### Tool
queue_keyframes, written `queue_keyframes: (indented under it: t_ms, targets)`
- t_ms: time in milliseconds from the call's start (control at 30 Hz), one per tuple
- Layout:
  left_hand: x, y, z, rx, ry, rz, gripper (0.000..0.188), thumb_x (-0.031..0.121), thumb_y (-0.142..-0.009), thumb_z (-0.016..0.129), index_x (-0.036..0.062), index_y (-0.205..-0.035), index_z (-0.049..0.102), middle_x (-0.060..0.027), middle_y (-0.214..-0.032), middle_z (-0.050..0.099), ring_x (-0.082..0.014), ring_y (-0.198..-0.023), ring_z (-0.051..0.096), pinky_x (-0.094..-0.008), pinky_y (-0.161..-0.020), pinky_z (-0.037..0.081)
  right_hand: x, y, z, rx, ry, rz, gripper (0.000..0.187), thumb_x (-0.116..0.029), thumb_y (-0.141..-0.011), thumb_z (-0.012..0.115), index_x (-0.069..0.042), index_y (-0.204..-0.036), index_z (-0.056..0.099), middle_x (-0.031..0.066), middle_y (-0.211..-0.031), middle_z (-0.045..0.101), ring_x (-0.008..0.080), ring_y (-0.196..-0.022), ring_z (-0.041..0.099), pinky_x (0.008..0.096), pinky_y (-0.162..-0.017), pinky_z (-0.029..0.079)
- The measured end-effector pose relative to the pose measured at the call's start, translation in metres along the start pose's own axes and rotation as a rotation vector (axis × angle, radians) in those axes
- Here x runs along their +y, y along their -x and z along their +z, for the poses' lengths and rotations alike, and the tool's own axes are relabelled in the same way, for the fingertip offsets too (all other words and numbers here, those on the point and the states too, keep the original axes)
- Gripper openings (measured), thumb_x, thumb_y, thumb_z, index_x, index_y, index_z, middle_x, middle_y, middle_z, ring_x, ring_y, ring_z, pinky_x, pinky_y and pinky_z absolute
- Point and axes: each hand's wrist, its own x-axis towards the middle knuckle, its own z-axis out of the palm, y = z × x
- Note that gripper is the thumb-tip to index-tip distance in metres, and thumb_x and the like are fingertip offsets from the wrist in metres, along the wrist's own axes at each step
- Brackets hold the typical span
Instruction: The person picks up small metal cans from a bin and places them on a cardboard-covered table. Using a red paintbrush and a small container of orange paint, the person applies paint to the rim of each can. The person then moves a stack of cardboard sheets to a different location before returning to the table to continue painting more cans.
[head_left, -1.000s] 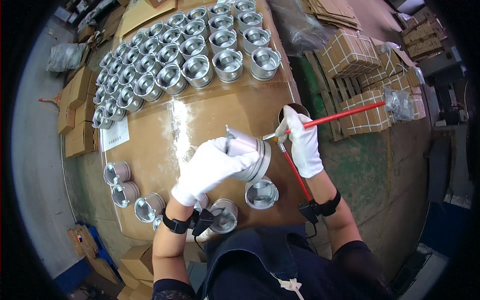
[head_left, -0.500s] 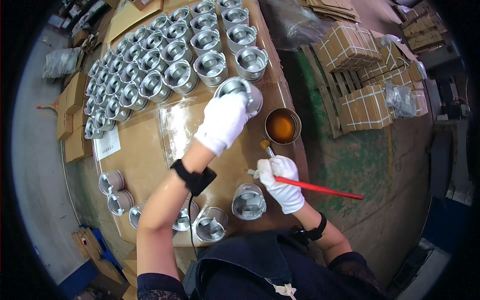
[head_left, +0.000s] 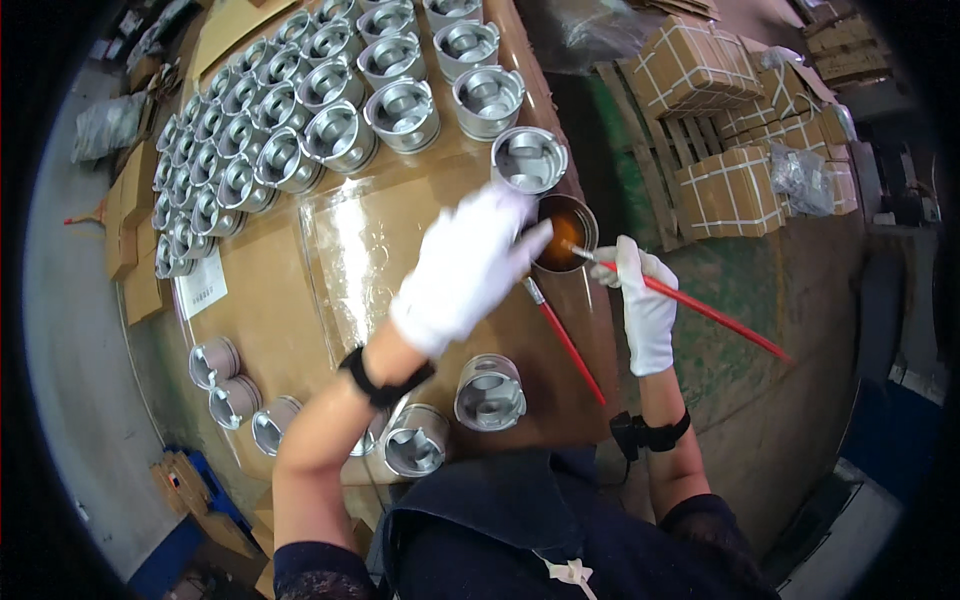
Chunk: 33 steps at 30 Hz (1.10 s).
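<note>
A worker in white gloves stands over a cardboard-covered table (head_left: pixel 280 330) crowded with metal pistons. The right hand (head_left: pixel 640 305) is clenched around a red-handled brush (head_left: pixel 690 305), its tip dipped at the rim of a small round tin of amber oil (head_left: pixel 562 232) near the table's right edge. The left hand (head_left: pixel 465 265), blurred in the frame, hovers above the table just left of the tin with fingers loosely spread and grasping nothing; its fingertips overlap the tin's left rim in the view. A single piston (head_left: pixel 528 158) stands just beyond the tin, apart from the left hand, at the near end of the rows of pistons (head_left: pixel 330 100) that fill the far part of the table. A second red-handled brush (head_left: pixel 565 340) lies on the cardboard between the two hands. More pistons (head_left: pixel 490 392) sit along the near edge, close to the worker's body. Strapped cardboard boxes (head_left: pixel 735 185) are stacked on the floor to the right.
</note>
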Motion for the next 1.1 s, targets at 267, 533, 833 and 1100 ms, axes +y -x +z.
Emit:
queue_keyframes:
  t_ms: [267, 533, 833, 1100]
  targets:
    - [0.053, 0.175, 0.026, -0.468, -0.108, 0.061, 0.036, 0.035, -0.09, 0.06, 0.0077, -0.067, 0.062, -0.0103, -0.057, 0.056, -0.0253, -0.05, 0.058, -0.04, -0.043, 0.044, 0.019, -0.023, 0.011, -0.097, 0.33, -0.108, 0.041, -0.035, -0.098, 0.048, -0.004, -0.086, 0.072, 0.01, -0.073, 0.069, 0.0191, -0.064, 0.062, 0.0326, -0.064, 0.047]
    - [0.029, 0.165, -0.005, -0.391, 0.101, -0.376, 0.03, 0.035, -0.084, 0.069, 0.0061, -0.09, 0.069, -0.019, -0.081, 0.069, -0.0294, -0.074, 0.07, -0.0404, -0.066, 0.056, 0.017, -0.003, 0.017, 0.017, 0.039, -0.058, 0.043, -0.039, -0.098, 0.053, -0.001, -0.094, 0.072, 0.0072, -0.077, 0.069, 0.0137, -0.068, 0.063, 0.0266, -0.067, 0.048]
    - [-0.002, 0.156, -0.014, 0.445, 2.127, -0.838, 0.044, 0.04, -0.1, 0.052, 0.0082, -0.13, 0.052, -0.0076, -0.124, 0.061, -0.0185, -0.109, 0.062, -0.0332, -0.093, 0.052, -0.064, 0.099, 0.057, -0.186, -0.157, -0.162, 0.051, -0.038, -0.102, 0.045, 0.003, -0.081, 0.067, 0.0129, -0.069, 0.069, 0.0167, -0.068, 0.066, 0.0308, -0.075, 0.05]
    - [-0.009, 0.169, -0.015, 0.482, 2.142, -0.772, 0.045, 0.041, -0.1, 0.05, 0.0128, -0.135, 0.047, -0.0057, -0.131, 0.057, -0.0209, -0.118, 0.058, -0.0374, -0.1, 0.049, -0.048, 0.091, 0.078, -0.202, -0.183, 0.068, 0.051, -0.039, -0.098, 0.053, 0.004, -0.078, 0.069, 0.0125, -0.071, 0.07, 0.0153, -0.063, 0.066, 0.0269, -0.063, 0.051]
